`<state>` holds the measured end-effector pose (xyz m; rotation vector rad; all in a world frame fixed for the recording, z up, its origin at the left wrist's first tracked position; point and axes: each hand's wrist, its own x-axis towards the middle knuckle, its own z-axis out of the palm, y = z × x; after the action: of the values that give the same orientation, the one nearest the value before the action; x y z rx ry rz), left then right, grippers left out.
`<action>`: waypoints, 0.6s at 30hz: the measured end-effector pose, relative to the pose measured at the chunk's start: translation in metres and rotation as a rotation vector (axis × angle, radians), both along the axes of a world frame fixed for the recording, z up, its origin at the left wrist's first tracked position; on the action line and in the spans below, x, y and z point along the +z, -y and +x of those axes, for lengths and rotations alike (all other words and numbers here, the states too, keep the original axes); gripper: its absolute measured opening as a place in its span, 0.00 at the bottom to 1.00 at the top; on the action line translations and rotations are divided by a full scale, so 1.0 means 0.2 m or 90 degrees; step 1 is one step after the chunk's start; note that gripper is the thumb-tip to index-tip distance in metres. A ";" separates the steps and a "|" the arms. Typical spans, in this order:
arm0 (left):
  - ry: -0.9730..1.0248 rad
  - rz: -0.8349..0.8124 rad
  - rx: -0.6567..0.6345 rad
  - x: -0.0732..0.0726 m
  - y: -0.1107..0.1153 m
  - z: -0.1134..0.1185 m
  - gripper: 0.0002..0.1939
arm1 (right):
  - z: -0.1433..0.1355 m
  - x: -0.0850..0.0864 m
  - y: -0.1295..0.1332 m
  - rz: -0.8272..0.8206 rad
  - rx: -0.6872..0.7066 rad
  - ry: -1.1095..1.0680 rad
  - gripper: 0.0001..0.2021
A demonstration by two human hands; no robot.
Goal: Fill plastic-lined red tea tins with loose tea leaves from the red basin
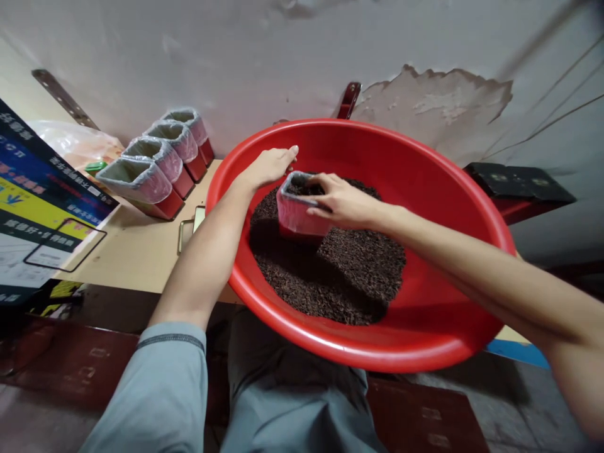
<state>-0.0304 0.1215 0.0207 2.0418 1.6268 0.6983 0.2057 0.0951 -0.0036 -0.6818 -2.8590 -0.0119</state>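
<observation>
Dark, small dry grains lie heaped in a large red plastic basin. Standing in the heap is a squarish red container lined with a clear plastic bag, with dark grains inside its mouth. My right hand is on its right side, fingers over the rim at the grains and thumb against the outer wall. Just left of the container, above the basin's far left part, is my left hand. Its fingers are curled close together, and what they hold, if anything, is hidden.
Several bag-lined red containers stand in a row on the wooden tabletop to the left. Beyond them lies a plastic bag, beside a printed box. The peeling wall rises behind; a black-topped object sits at right.
</observation>
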 end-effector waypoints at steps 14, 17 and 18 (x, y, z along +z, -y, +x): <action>0.008 -0.009 -0.010 0.02 0.01 0.00 0.33 | 0.03 0.02 0.09 -0.006 -0.013 0.014 0.26; 0.015 -0.011 -0.007 0.02 0.01 -0.01 0.33 | 0.04 0.01 0.09 -0.011 -0.011 0.006 0.26; 0.014 -0.009 -0.007 0.02 0.01 -0.01 0.33 | 0.04 0.00 0.08 -0.011 -0.013 0.002 0.27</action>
<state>-0.0315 0.1203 0.0255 2.0255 1.6024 0.7011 0.2146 0.0788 -0.0033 -0.7138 -2.8582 0.0092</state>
